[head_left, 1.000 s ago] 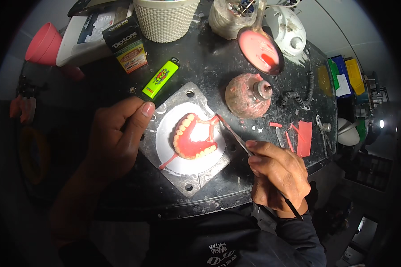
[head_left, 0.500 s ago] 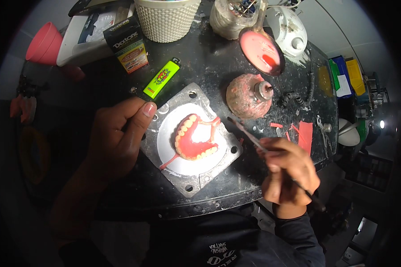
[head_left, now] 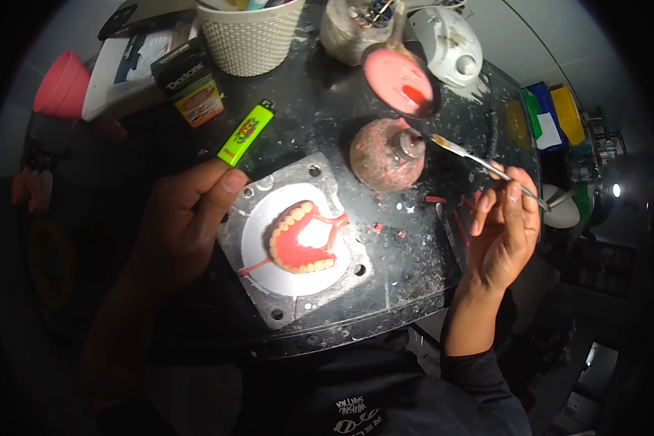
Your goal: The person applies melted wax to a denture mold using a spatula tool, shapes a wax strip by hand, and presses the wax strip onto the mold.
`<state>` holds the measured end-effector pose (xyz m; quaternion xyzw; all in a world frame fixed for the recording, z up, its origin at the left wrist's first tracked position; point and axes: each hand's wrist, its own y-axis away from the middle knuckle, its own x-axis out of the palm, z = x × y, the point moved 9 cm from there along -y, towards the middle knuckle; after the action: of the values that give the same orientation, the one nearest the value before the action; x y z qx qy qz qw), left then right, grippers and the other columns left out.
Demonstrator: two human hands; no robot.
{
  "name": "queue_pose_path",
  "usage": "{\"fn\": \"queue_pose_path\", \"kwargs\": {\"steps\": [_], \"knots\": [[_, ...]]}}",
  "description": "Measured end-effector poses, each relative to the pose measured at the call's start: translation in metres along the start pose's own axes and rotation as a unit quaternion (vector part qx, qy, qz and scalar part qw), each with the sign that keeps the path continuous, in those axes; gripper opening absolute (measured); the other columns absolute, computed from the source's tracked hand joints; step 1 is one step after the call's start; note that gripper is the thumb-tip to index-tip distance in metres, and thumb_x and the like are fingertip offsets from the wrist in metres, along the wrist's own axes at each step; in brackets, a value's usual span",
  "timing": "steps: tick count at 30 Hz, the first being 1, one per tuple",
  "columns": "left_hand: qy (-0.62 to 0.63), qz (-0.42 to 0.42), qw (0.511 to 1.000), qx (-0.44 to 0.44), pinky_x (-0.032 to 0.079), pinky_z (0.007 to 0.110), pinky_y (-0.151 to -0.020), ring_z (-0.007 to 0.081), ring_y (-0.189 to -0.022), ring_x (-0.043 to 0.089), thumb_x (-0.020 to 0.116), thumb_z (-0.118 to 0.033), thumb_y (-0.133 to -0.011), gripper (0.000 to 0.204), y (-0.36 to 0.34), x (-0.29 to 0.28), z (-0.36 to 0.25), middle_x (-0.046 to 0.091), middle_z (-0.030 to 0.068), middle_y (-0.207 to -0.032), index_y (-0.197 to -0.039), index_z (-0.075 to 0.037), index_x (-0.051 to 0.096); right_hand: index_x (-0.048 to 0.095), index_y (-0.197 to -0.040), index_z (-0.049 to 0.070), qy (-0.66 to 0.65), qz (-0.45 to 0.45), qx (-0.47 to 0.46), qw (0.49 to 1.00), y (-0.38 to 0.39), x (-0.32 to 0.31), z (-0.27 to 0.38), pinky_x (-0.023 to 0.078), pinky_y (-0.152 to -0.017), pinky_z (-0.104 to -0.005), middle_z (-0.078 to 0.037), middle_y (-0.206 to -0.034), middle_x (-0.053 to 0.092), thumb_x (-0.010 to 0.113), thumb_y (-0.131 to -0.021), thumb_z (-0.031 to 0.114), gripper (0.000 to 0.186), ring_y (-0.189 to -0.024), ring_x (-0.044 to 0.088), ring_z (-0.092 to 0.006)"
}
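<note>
Between thumb and fingers, my left hand [head_left: 185,211] holds a yellow-green lighter [head_left: 245,135] upright above the table. My right hand [head_left: 507,225] pinches the handle of a metal wax spatula [head_left: 482,162]. The blade points left, close beside the wick end of a round spirit burner [head_left: 380,161] coated in pink wax; no flame shows. Between my hands, a pink wax denture [head_left: 286,245] with a row of cream teeth lies on a white disc [head_left: 265,278]. Thin pink wax rods stick out from it. Under the disc is a square metal plate [head_left: 320,305] with corner holes.
Behind the burner sits a pan [head_left: 396,78] of pink wax, beside a white rounded device [head_left: 447,47]. A woven basket [head_left: 248,40], black box [head_left: 189,86], white tray [head_left: 116,87] and pink cup [head_left: 62,86] stand at the back left. Wax scraps [head_left: 436,199] lie near my right hand.
My right hand has moved up and right, turning palm-up, and the spatula blade has gone from beside the metal plate to beside the burner's tip. My left hand still holds the lighter. The view has shifted slightly.
</note>
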<state>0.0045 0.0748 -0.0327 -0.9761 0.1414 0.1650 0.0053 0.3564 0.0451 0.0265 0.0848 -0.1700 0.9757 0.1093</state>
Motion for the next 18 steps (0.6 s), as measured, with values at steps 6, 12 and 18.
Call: {"fn": "queue_pose_path", "kwargs": {"steps": [6, 12, 18], "knots": [[0.003, -0.018, 1.0, 0.003, 0.036, 0.029, -0.06, 0.005, -0.068, 0.041, 0.053, -0.021, -0.11, 0.034, 0.0, -0.001, 0.002, 0.049, -0.0004, -0.068, -0.087, 0.003, 0.062, 0.062, -0.124, -0.006, -0.011, -0.004, 0.038, 0.999, -0.007, -0.001, -0.013, 0.051, -0.047, -0.0242, -0.027, -0.117, 0.07, 0.058, -0.106, 0.011, 0.025, -0.07, 0.065, -0.0175], [-0.004, 0.009, 0.999, -0.042, 0.038, 0.029, -0.061, 0.005, -0.068, 0.044, 0.053, -0.021, -0.109, 0.031, 0.001, -0.005, 0.001, 0.052, 0.0003, -0.068, -0.093, 0.003, 0.066, 0.062, -0.124, -0.006, -0.037, -0.003, 0.08, 0.996, -0.009, -0.006, -0.024, 0.05, -0.049, -0.0243, -0.026, -0.12, 0.07, 0.057, -0.106, 0.011, 0.025, -0.072, 0.065, -0.0167], [0.035, 0.113, 0.993, -0.031, 0.046, 0.029, -0.068, 0.0089, -0.074, 0.058, 0.055, -0.013, -0.103, 0.025, 0.002, 0.001, -0.004, 0.064, 0.0048, -0.076, -0.107, 0.006, 0.07, 0.062, -0.124, -0.007, -0.058, -0.021, 0.106, 0.992, -0.01, -0.01, -0.03, 0.049, -0.049, -0.0236, -0.026, -0.12, 0.07, 0.057, -0.106, 0.011, 0.026, -0.072, 0.065, -0.0158]]}}
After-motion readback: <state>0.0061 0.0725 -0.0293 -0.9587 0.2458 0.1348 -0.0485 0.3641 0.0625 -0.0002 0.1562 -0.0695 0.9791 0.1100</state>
